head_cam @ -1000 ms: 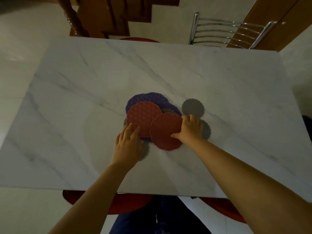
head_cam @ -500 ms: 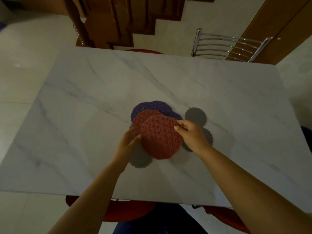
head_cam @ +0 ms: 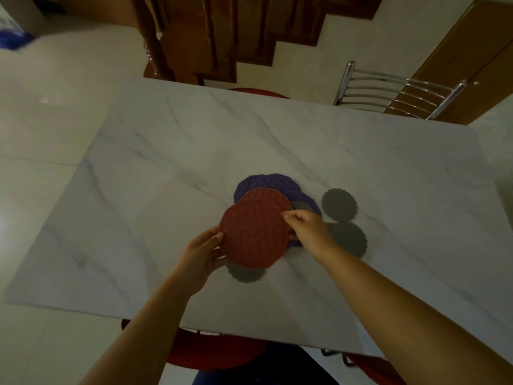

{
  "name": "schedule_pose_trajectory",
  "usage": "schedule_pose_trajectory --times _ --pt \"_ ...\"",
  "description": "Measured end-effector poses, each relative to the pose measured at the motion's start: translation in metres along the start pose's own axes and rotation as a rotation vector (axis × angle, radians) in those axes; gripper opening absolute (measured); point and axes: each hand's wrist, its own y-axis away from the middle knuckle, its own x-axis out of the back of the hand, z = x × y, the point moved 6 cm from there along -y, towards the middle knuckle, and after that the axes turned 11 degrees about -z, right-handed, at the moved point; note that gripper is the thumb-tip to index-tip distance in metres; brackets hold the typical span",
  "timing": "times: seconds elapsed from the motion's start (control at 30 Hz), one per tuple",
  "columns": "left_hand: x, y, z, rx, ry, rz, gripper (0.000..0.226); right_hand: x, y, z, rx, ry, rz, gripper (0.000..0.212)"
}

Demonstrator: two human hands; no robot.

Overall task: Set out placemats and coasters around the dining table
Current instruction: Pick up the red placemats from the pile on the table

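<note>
A round red patterned placemat (head_cam: 255, 234) is lifted slightly over the middle of the marble table (head_cam: 166, 168). My left hand (head_cam: 204, 252) grips its left edge and my right hand (head_cam: 306, 227) pinches its right edge. A second red placemat (head_cam: 262, 193) lies just behind it, on top of purple placemats (head_cam: 266, 181). Grey scalloped coasters lie around the pile: one to the right (head_cam: 339, 204), one partly behind my right wrist (head_cam: 348, 240), one half hidden below the held mat (head_cam: 245, 275).
A metal chair (head_cam: 399, 91) stands at the table's far right side, and a red seat (head_cam: 258, 91) shows at the far edge. Red seats (head_cam: 213, 351) sit under the near edge. A wooden staircase (head_cam: 236, 34) rises beyond the table.
My right hand has lifted the red placemat and carried it left over the pile. My left hand came off the other red mat and took the held mat's left edge.
</note>
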Motion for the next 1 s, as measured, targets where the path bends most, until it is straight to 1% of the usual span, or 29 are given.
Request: schedule_pose_trajectory --times 0.03,0.07,0.13,0.2,0.23,0.27,0.37,0.5,0.67,0.77,0.87,0.93,1.0 --pt "0.007 0.004 0.0 -0.01 0.005 0.019 0.021 0.002 -0.006 -0.001 -0.004 0.123 0.051 0.031" --pt "0.014 0.008 0.001 -0.02 0.009 0.039 0.023 0.004 -0.014 -0.002 -0.007 0.285 0.101 0.038" --pt "0.029 0.017 0.002 -0.032 0.02 0.081 0.024 0.003 -0.027 -0.003 -0.061 0.564 0.138 0.065" --pt "0.043 0.025 0.003 -0.042 0.029 0.121 0.024 -0.005 -0.037 0.003 -0.183 0.704 0.105 0.093" --pt "0.05 0.029 0.003 -0.045 0.038 0.141 0.024 -0.009 -0.04 0.005 -0.223 0.741 0.098 0.099" --pt "0.057 0.032 0.003 -0.047 0.049 0.16 0.024 -0.014 -0.043 0.006 -0.237 0.764 0.099 0.102" --pt "0.071 0.039 0.0 -0.049 0.072 0.194 0.024 -0.023 -0.047 0.001 -0.208 0.826 0.123 0.099" --pt "0.078 0.044 -0.007 -0.043 0.095 0.2 0.025 -0.022 -0.041 -0.004 -0.198 0.842 0.187 0.097" --pt "0.077 0.044 -0.01 -0.045 0.099 0.186 0.027 -0.023 -0.036 -0.007 -0.115 0.875 0.193 0.091" --pt "0.076 0.043 -0.01 -0.048 0.1 0.183 0.026 -0.024 -0.029 -0.011 -0.057 0.852 0.265 0.085" --pt "0.075 0.04 -0.01 -0.053 0.092 0.167 0.025 -0.018 -0.021 -0.012 -0.005 0.697 0.336 0.069" --pt "0.075 0.038 -0.01 -0.054 0.086 0.165 0.025 -0.01 -0.015 -0.014 0.056 0.601 0.346 0.047" --pt "0.074 0.036 -0.011 -0.051 0.084 0.167 0.025 0.0 -0.01 -0.012 0.074 0.411 0.291 0.026"
